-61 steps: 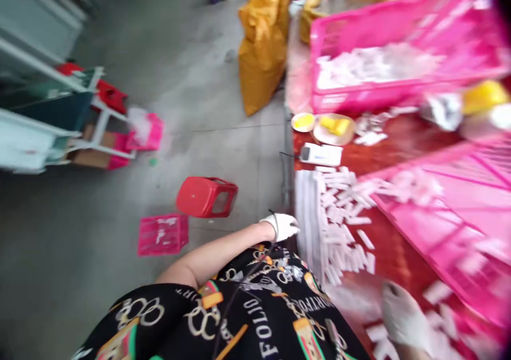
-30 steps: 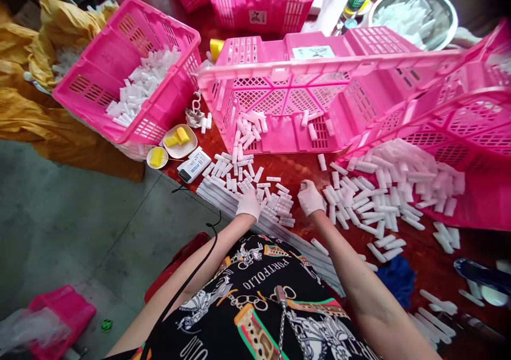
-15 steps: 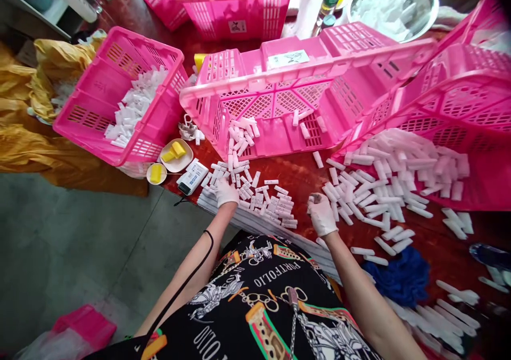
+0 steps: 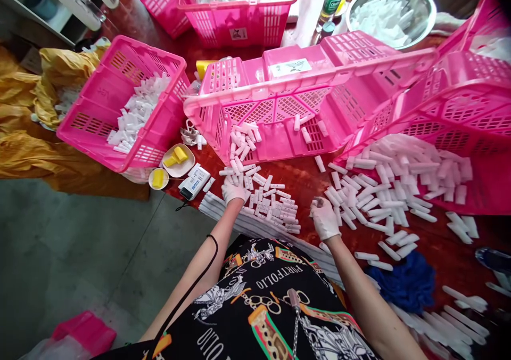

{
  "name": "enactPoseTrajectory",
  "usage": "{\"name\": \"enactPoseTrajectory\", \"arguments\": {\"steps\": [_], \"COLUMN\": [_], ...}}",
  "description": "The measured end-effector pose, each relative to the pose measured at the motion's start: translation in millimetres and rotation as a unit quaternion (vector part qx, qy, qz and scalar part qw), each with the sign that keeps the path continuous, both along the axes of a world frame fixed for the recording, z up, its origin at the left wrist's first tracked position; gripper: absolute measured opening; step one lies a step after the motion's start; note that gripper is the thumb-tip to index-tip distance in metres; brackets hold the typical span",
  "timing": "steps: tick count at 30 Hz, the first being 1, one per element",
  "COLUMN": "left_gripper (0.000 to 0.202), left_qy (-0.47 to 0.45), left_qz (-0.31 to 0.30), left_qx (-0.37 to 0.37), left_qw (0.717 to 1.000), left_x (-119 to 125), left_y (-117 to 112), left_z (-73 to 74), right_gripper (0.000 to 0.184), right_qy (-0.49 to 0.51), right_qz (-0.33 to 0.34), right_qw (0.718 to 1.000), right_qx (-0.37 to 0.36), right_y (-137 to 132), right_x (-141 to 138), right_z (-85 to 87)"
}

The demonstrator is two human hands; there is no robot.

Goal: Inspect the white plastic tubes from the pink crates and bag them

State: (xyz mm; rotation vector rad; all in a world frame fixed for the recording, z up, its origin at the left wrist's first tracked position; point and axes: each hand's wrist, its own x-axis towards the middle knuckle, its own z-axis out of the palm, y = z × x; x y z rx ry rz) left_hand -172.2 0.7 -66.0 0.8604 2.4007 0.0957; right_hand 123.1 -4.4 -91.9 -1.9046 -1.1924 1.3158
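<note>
The left hand (image 4: 235, 192) has slid slightly along the tabletop's (image 4: 302, 178) near edge and lies flat, fingers spread, on the white pieces (image 4: 275, 204). The right hand (image 4: 324, 219) stays curled just beside them; I cannot tell whether it holds anything.

On the tabletop (image 4: 303, 179), a stack of small pieces (image 4: 277, 206) lies between the left hand (image 4: 233, 192) and the right hand (image 4: 324, 219). Beyond both hands a tipped crate (image 4: 275, 107) lies on its side. Left of the left hand sit a small device (image 4: 194, 182) and a dish (image 4: 188, 164), with an upright crate (image 4: 85, 125) behind them. Right of the right hand, a loose heap (image 4: 391, 184) lies at the mouth of a second tipped crate (image 4: 471, 115).
</note>
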Motion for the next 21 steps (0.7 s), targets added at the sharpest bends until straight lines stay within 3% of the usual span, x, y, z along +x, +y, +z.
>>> {"name": "enactPoseTrajectory", "arguments": {"steps": [4,7,11,14,18,21], "left_gripper": [0.038,0.035,0.035,0.038,0.04,0.039], "left_qy": [-0.078,-0.136,-0.151,-0.087,0.002,0.001], "left_qz": [-0.001,-0.029,-0.054,-0.084,-0.188,-0.321], "left_qx": [0.031,0.054,0.08,0.056,0.021,0.045], "left_qw": [0.996,0.989,0.984,0.991,0.982,0.946], "left_x": [29,44,33,15,14,34], "left_y": [-1,-2,-14,-25,-22,-4], "left_z": [-16.6,-18.7,-9.2,-0.6,5.7,4.5], "right_gripper": [0.036,0.035,0.042,0.046,0.043,0.038], "right_qy": [0.013,-0.002,0.019,0.055,0.05,0.045], "right_qz": [-0.024,-0.017,-0.008,-0.012,-0.05,-0.058], "right_qw": [1.0,1.0,1.0,0.998,0.997,0.997], "right_qx": [0.004,0.005,0.006,0.0,-0.01,-0.01], "right_y": [6,7,0,-7,-10,-9], "right_x": [-10,-13,-9,-4,0,-2], "right_z": [3.5,5.4,5.1,3.3,0.5,0.6]}}
